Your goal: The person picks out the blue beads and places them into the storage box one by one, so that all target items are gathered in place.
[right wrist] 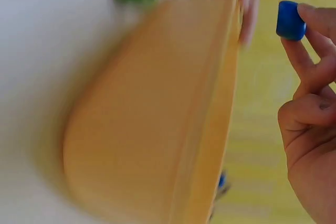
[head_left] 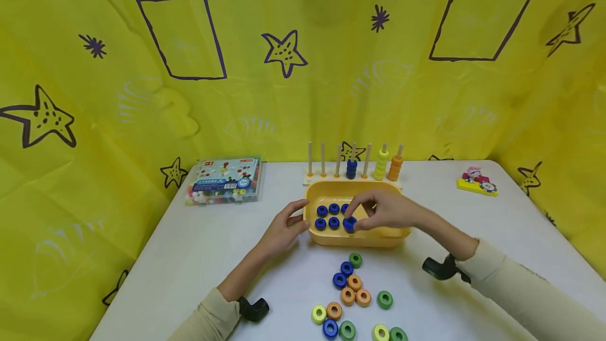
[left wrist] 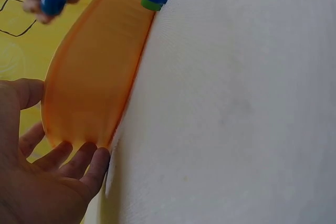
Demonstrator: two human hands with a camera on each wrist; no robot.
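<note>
our right hand (head_left: pixel 385 212) pinched a small blue plastic ring (head_left: pixel 349 223) at its fingertips, just over the shallow yellow plastic tray (head_left: pixel 360 238), beside five blue rings (head_left: pixel 327 216) laid in rows. our left hand (head_left: pixel 284 229) lay open-fingered against the tray's left wall. likely risk: a careless set-down knocking the neighbouring rings out of line.
</note>
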